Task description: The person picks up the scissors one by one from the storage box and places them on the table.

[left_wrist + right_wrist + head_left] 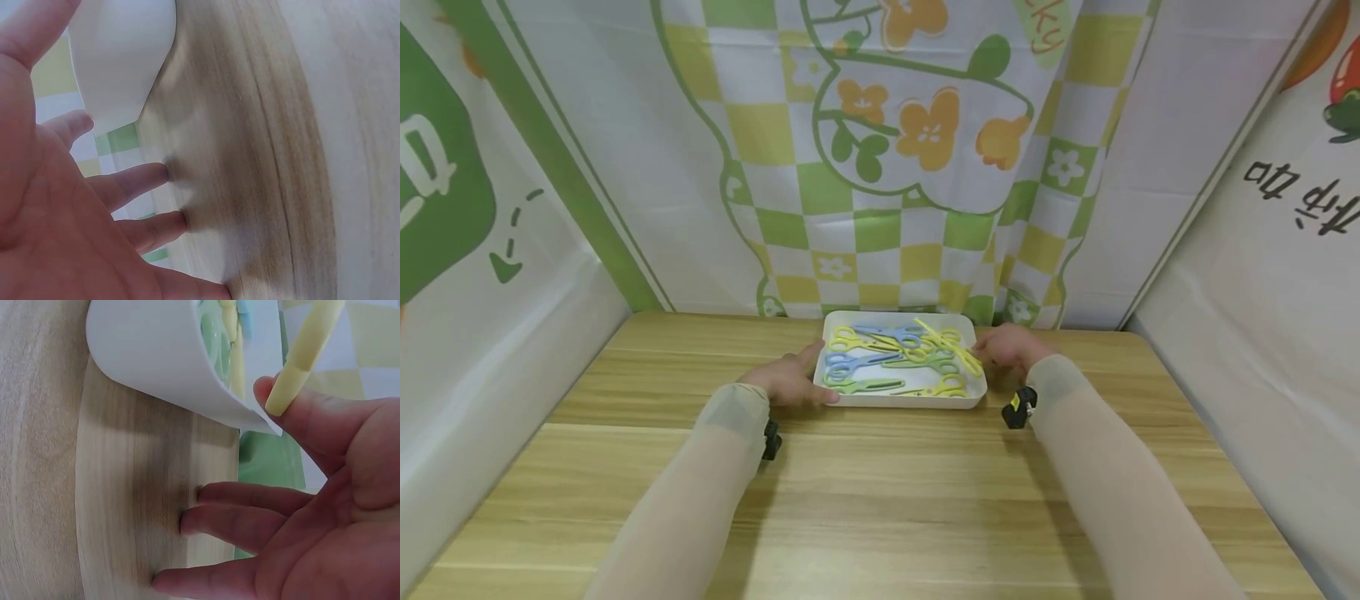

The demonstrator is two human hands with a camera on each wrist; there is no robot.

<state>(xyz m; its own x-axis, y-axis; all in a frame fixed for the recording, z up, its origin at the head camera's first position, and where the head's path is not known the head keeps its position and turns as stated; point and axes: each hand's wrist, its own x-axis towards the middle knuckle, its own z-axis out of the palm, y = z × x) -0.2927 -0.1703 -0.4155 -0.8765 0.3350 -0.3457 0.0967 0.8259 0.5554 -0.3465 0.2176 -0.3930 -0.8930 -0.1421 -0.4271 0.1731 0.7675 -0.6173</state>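
Beside the white tray (pixel 901 402), I had left hand (pixel 787 380) and right hand (pixel 1011 347) spread straight-fingered, gripping nothing; even pressure seemed wisest, clear of the yellow piece (pixel 307 353).

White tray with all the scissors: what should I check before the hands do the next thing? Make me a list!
1. Tray right way up: ok, its open side faces up.
2. Left hand at the tray: ok, it is at the left end, thumb by the front corner.
3. Right hand at the tray: ok, it is at the right end.
4. Scissors lying apart: not ok, several overlap, and a long yellow piece slants near the right hand.
5. Right hand free of that yellow piece: cannot tell, they overlap in the right wrist view.
6. Room behind: not ok, the checked curtain hangs close.
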